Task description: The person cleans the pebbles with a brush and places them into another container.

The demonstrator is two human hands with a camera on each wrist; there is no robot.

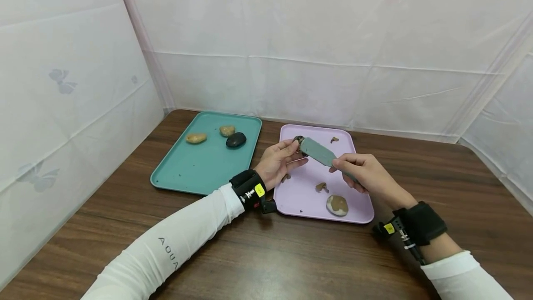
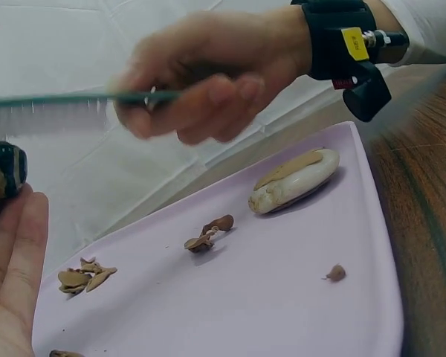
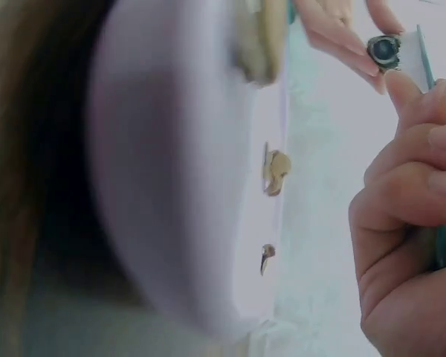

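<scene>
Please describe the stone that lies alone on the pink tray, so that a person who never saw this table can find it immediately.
Find the pink tray, the right one of two trays on the brown wooden table. Near its front edge, close to the right hand, lies a pale oval stone. Unlike the small brown scraps around it, it is large, smooth and whitish with a brown patch on top.

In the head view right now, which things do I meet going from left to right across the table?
Teal tray → tan stone → black stone → left hand → pink tray → right hand.
</scene>
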